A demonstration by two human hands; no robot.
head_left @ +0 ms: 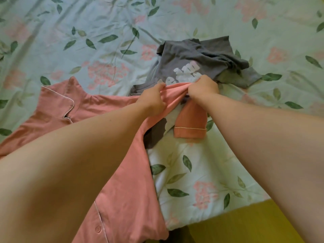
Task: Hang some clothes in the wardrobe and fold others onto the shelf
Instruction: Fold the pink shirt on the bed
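A pink button-up shirt (122, 181) with white piping lies spread across the bed, collar at the left. My left hand (152, 99) pinches its shoulder fabric, and my right hand (203, 88) grips the same bunched shoulder just to the right. The short pink sleeve (190, 125) hangs below my right hand. Behind both hands lies a crumpled grey T-shirt (198, 57) with a white and pink print, partly under the pink shirt.
A light green bedsheet (87, 32) with pink flowers and dark leaves covers the bed. The bed's near edge runs at the lower right, with a yellow-green floor (236, 225) beyond it.
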